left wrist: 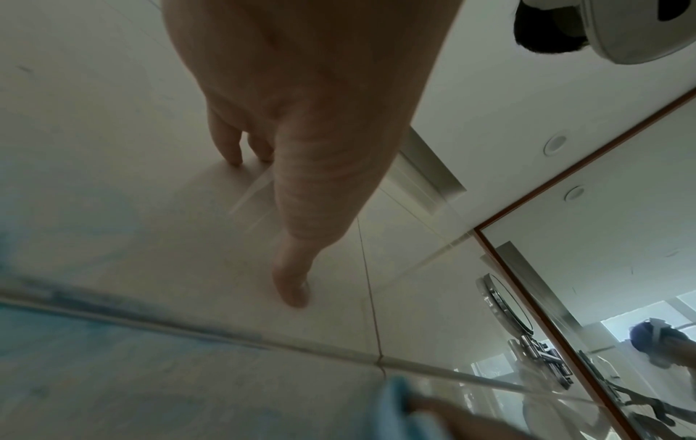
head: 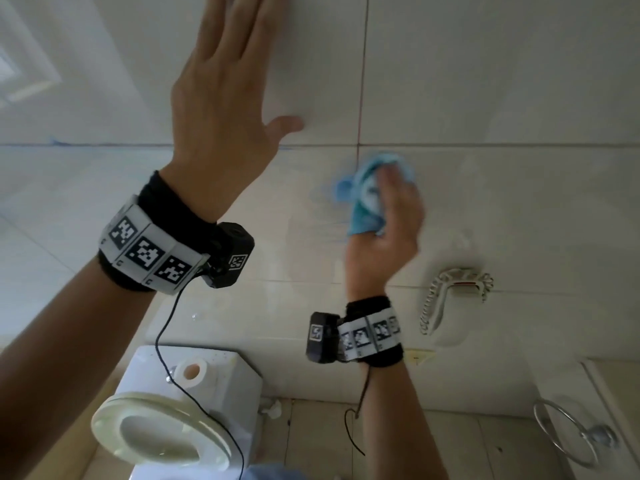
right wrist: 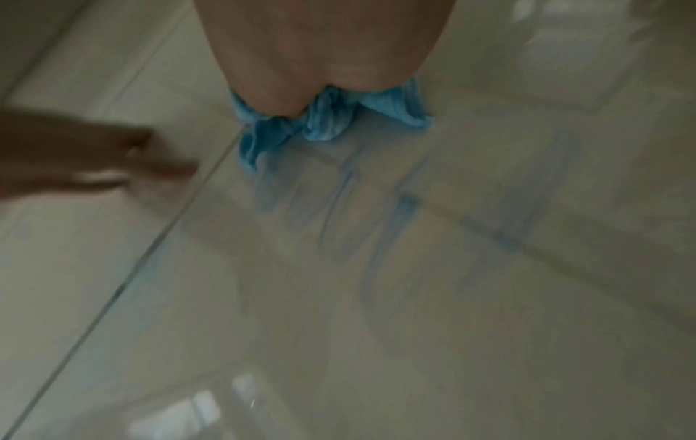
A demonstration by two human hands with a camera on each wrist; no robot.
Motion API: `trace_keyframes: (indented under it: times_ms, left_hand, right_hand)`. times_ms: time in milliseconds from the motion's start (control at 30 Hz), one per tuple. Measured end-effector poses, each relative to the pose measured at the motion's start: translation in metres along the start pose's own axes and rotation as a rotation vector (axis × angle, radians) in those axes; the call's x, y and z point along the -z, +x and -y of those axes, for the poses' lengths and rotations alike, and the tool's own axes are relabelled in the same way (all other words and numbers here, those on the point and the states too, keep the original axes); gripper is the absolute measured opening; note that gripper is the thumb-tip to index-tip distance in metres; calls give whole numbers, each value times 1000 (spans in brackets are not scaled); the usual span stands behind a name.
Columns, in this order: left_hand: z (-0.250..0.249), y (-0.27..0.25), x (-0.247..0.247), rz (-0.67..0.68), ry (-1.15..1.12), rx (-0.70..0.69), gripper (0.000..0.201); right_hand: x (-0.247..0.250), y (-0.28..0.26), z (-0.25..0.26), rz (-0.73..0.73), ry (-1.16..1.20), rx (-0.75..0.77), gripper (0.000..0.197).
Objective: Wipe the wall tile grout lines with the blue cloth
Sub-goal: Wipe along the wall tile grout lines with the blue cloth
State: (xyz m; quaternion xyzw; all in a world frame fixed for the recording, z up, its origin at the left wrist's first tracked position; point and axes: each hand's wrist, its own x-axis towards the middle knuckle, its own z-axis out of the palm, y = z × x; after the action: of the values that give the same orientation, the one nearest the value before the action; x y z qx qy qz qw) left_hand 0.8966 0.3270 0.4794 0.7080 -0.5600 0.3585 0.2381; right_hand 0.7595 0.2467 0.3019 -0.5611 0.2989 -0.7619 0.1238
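My right hand [head: 388, 209] grips a bunched blue cloth [head: 367, 192] and presses it against the pale wall tile, just below the horizontal grout line [head: 485, 144] and right of the reddish vertical grout line [head: 362, 81]. In the right wrist view the blue cloth [right wrist: 324, 122] pokes out past my curled hand, blurred, with faint blue streaks on the tile beneath. My left hand [head: 225, 81] lies flat on the upper tile with fingers straight and thumb spread. The left wrist view shows the same left hand [left wrist: 293, 166] with fingertips on the tile, and the cloth [left wrist: 399, 407] at the bottom edge.
A toilet cistern [head: 207, 379] and seat [head: 156, 431] stand below my left arm. A wall phone with coiled cord [head: 453, 292] hangs to the right of my right hand. A chrome towel ring [head: 568, 434] sits at lower right. A mirror [left wrist: 610, 268] adjoins the tiles.
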Motion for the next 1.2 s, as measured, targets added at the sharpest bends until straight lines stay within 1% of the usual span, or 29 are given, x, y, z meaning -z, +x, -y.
trace_keyframes:
  times_ms: [67, 133, 167, 200, 233, 267, 300, 367, 400, 433, 467, 500, 533, 633, 667, 700, 733, 767, 800, 833, 900, 967, 1033, 1100, 1133, 1200]
  left_hand:
    - [1, 1, 1, 1, 6, -1, 108]
    - [3, 1, 2, -4, 21, -7, 109]
    - [4, 1, 2, -7, 24, -12, 110]
    - [5, 1, 2, -7, 23, -13, 111]
    - [5, 1, 2, -2, 22, -9, 112]
    - [5, 1, 2, 5, 22, -7, 112]
    - [5, 1, 3, 10, 21, -9, 112]
    - [5, 1, 3, 1, 28, -11, 112]
    - [4, 1, 3, -2, 29, -13, 111]
    - [4, 1, 2, -3, 28, -15, 111]
    - [4, 1, 2, -3, 27, -14, 110]
    - [3, 0, 2, 1, 26, -12, 110]
    - [2, 0, 2, 5, 26, -9, 109]
    - [4, 0, 2, 10, 26, -10, 107]
    - [5, 0, 3, 7, 35, -13, 108]
    - [5, 0, 3, 6, 45, -14, 108]
    - [6, 0, 3, 9, 51, -15, 109]
    - [5, 0, 4, 14, 49, -13, 109]
    - [4, 0, 4, 22, 40, -11, 109]
    - [3, 0, 5, 28, 30, -8, 109]
    - [4, 0, 6, 26, 22, 4, 107]
    - [4, 0, 6, 22, 18, 2, 104]
    - [2, -2, 4, 18, 17, 5, 99]
    - [1, -3, 3, 19, 9, 3, 93]
    - [1, -4, 1, 13, 1, 1, 90]
    - [2, -6, -1, -1, -11, -1, 83]
  right_hand:
    - [-20, -28, 10, 200, 12, 101, 33]
    - [-29, -48, 11, 393, -3, 197, 35]
    - [-28, -50, 7, 445, -25, 256, 33]
    - [-25, -47, 2, 465, -53, 305, 33]
    - [-19, -42, -3, 445, -80, 333, 35]
    - [-12, -33, -9, 371, -106, 326, 37]
    - [-5, -22, -15, 242, -122, 293, 34]
    - [6, 2, -24, -67, -99, 190, 27]
    - [7, 11, -26, -167, -80, 142, 26]
    - [4, 14, -25, -216, -73, 101, 26]
    - [-1, 10, -24, -217, -74, 72, 27]
    - [-9, -1, -21, -166, -69, 68, 28]
    - [-16, -17, -17, -70, -58, 98, 28]
    - [-31, -66, -11, 313, -35, 314, 25]
    - [-32, -73, -11, 393, -36, 376, 25]
    - [-32, -74, -14, 439, -53, 432, 24]
    - [-30, -71, -16, 454, -76, 475, 25]
    - [-26, -66, -18, 444, -92, 489, 29]
    - [-19, -59, -21, 413, -107, 468, 33]
    - [-10, -51, -26, 352, -122, 432, 32]
    - [7, -30, -41, 158, -161, 357, 28]
    - [20, -11, -56, -44, -160, 270, 33]
    - [26, -8, -62, -166, -141, 151, 36]
    - [22, -24, -56, -182, -148, 36, 35]
    - [16, -37, -51, -149, -140, 11, 35]
    - [0, -68, -41, -16, -84, 42, 38]
